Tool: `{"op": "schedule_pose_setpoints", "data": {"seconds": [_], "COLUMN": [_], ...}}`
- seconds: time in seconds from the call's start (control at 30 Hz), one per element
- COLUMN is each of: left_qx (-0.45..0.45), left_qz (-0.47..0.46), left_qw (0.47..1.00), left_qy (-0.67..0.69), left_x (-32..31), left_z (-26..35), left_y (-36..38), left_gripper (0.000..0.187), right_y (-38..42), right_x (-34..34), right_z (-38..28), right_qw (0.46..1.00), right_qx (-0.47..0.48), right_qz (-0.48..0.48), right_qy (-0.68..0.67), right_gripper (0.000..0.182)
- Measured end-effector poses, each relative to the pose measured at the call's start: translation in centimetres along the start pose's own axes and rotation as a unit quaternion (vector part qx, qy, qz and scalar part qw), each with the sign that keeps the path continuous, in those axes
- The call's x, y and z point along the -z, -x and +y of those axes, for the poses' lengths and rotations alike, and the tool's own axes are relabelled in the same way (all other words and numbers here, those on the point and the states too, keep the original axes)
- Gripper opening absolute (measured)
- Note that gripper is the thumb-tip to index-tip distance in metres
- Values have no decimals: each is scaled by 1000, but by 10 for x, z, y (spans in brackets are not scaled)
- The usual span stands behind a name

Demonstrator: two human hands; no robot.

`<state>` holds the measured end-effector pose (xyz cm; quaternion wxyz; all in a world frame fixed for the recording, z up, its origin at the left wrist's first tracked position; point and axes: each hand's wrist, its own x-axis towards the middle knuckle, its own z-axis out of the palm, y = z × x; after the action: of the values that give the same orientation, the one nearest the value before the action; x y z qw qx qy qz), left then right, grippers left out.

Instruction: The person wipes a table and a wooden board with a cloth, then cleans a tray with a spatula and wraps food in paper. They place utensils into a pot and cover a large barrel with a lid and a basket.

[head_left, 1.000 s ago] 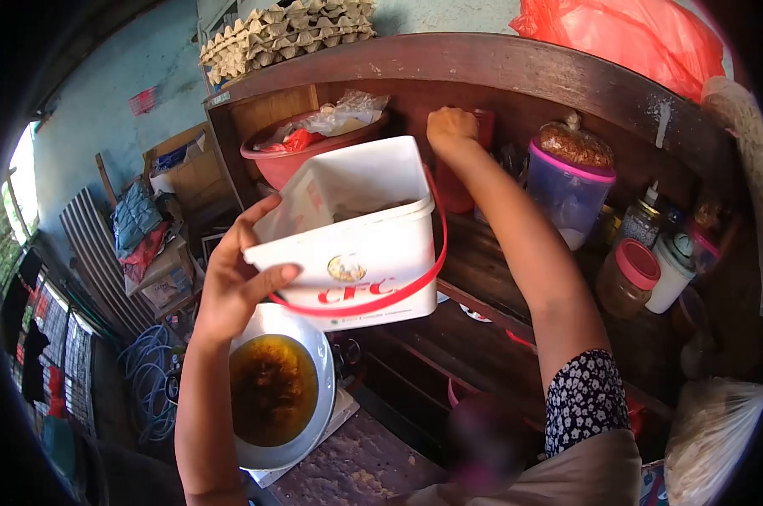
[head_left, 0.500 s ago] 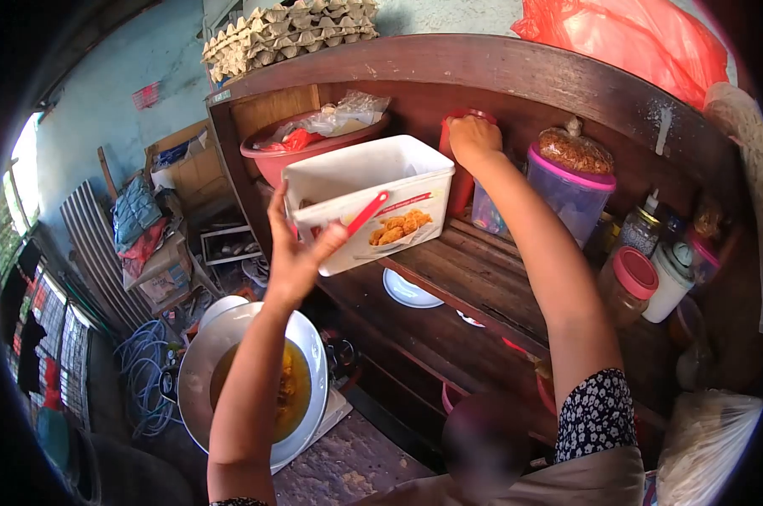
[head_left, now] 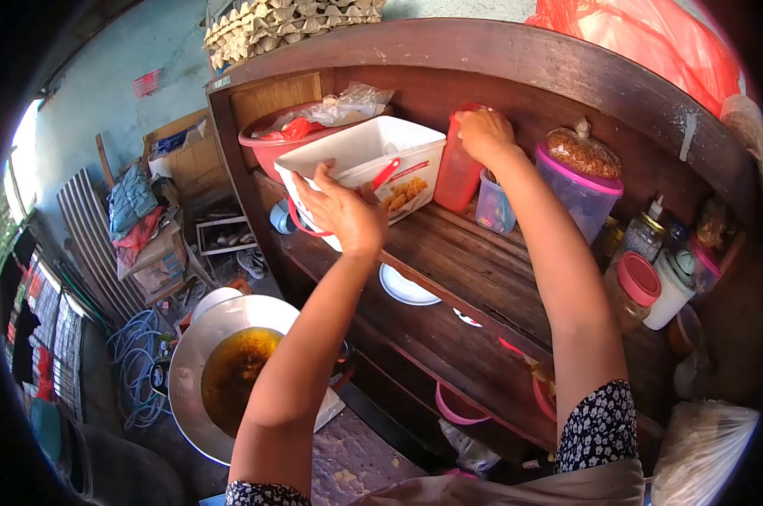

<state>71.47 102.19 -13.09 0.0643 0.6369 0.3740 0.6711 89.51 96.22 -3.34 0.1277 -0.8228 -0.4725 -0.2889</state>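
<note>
Fingers of the left hand (head_left: 346, 212) spread against the white tub (head_left: 417, 173) at the shelf (head_left: 474, 261) while the right hand (head_left: 487, 135) grips the red container (head_left: 453, 175) beside it, seemingly positioning both, calling for steady support.

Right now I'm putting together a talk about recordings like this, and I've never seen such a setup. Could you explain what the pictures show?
There is no machine here. A camera worn on a person's head looks forward and down, so both arms reach in from below.

The bare left hand is against the side of an open white tub; whether it bears the weight, I can't tell. The right hand has its fingers over the top of a tall red container.

That container stands on a wooden shelf. To its right are a small clear cup, a pink-lidded tub and jars. Lower left sits a wide pan with brownish liquid.
</note>
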Motion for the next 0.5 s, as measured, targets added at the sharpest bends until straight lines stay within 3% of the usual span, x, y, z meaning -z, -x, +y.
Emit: {"op": "schedule_pose_setpoints", "data": {"seconds": [0.3, 0.43, 0.5], "left_qx": [25, -19, -15], "left_qz": [-28, -48, -83], "left_qw": [999, 998, 985], "left_qy": [-36, -36, 149], "left_x": [-10, -7, -4], "left_z": [3, -1, -8], "left_y": [3, 13, 16], "left_gripper": [57, 69, 81], "right_y": [5, -3, -5], "right_x": [13, 8, 5], "right_z": [6, 11, 12], "right_qw": [1000, 998, 997], "right_qx": [11, 43, 51], "right_qz": [-20, -47, -49], "right_qy": [-11, -10, -14], "right_gripper": [28, 29, 29]}}
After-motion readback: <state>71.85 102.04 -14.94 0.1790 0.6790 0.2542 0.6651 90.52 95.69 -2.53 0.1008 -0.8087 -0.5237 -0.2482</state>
